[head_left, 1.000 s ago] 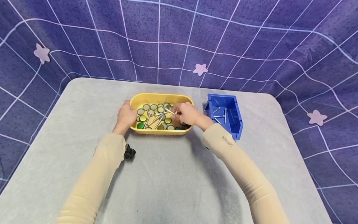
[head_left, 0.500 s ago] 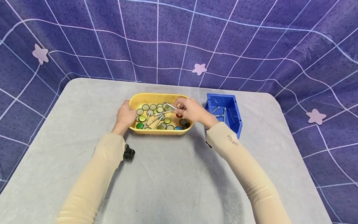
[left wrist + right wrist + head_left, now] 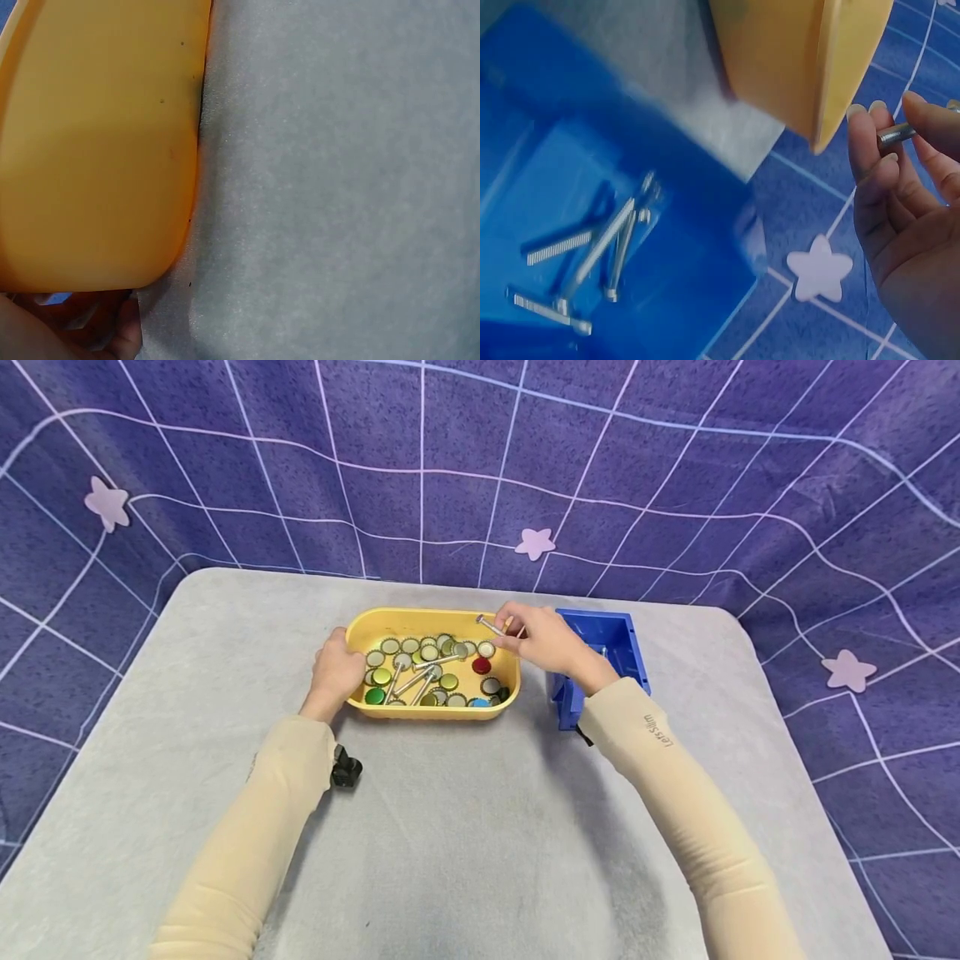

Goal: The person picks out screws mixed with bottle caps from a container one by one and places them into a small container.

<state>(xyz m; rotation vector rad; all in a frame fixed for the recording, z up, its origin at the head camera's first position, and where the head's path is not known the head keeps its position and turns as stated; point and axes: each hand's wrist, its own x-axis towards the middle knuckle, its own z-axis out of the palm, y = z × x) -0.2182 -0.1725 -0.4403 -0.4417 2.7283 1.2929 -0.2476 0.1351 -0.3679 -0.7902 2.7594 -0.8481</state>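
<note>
My left hand [image 3: 337,672] grips the left end of a yellow tub [image 3: 435,713]; in the left wrist view its fingers partly show below the tub's end wall. Inside the tub lie many bottle caps, among them a green cap [image 3: 375,697] and a red cap [image 3: 482,666], with several silver bolts [image 3: 438,662] on top. Over the tub's right rim, my right hand [image 3: 546,639] pinches a bolt [image 3: 490,626] between thumb and fingers. To the right is a blue bin [image 3: 572,706]; the right wrist view shows several bolts [image 3: 600,251] in it.
The grey tabletop [image 3: 450,827] extends in front of both containers. Behind it hangs a purple curtain [image 3: 300,485] with white lines and stars. A black wrist device [image 3: 347,768] sits at my left cuff. My right forearm covers part of the bin.
My right hand has lifted the bolt up from among the caps and moved right, toward the blue bin. The red cap is now uncovered. My left hand stays on the tub.
</note>
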